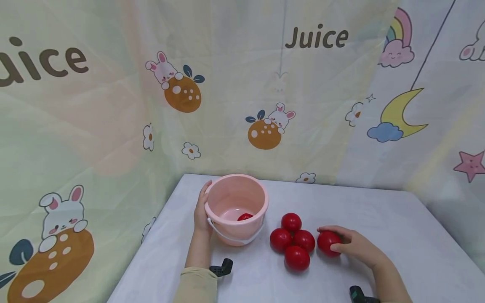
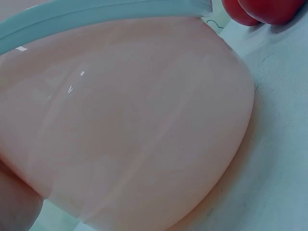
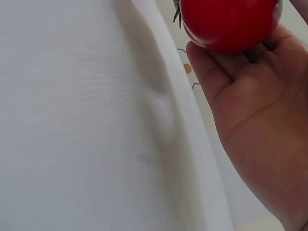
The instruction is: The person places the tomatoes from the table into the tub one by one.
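Observation:
A pink bucket (image 1: 236,229) with a white handle stands on the table, a red tomato (image 1: 245,216) partly visible inside it. My left hand (image 1: 202,212) rests against the bucket's left side, its fingers reaching up near the rim; in the left wrist view the bucket wall (image 2: 130,115) hides most of that hand. Between thumb and fingers, my right hand (image 1: 356,245) holds a tomato (image 1: 328,243). Green stem bits show on this tomato (image 3: 226,21) in the right wrist view. Just left of it, several more tomatoes (image 1: 297,258) sit clustered together.
A white cloth (image 1: 254,286) covers the table. Printed fabric walls (image 1: 227,126) enclose its back and sides. Black devices are worn at the left wrist (image 1: 222,268) and the right wrist (image 1: 360,294).

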The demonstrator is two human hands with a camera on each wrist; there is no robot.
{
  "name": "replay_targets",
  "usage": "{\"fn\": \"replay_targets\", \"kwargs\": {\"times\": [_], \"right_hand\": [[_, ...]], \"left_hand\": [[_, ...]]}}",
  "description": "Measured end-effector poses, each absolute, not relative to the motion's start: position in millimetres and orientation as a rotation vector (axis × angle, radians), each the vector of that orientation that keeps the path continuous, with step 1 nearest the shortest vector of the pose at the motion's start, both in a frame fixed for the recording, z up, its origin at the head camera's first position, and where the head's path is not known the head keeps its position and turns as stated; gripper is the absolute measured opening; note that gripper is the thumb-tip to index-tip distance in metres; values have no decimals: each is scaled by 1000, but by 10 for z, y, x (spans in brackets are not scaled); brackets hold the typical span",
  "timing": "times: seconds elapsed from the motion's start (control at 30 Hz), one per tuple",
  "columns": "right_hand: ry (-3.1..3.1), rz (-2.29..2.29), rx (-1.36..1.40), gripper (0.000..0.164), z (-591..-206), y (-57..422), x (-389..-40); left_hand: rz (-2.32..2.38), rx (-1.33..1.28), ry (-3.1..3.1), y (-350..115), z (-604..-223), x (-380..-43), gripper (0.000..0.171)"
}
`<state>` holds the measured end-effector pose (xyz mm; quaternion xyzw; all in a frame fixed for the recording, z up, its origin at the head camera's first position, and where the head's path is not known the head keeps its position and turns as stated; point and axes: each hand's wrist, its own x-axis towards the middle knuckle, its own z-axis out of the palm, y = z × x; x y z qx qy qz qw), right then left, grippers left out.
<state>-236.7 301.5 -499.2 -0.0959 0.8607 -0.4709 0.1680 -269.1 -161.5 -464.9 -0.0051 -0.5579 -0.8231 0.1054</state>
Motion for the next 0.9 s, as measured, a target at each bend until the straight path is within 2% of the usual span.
{"fn": "replay_targets", "kwargs": {"times": [0.47,0.9], "right_hand": [[2505,-1349,-427,69,-4634,2977,-2496],[2524,-1350,-583,63,-4249,2803,-2720]], "left_hand": [[-2444,-44,-1609,-1605,-4640,-2691,43],[-2440,-46,-1607,-1609,-4644,-2681,44]]}}
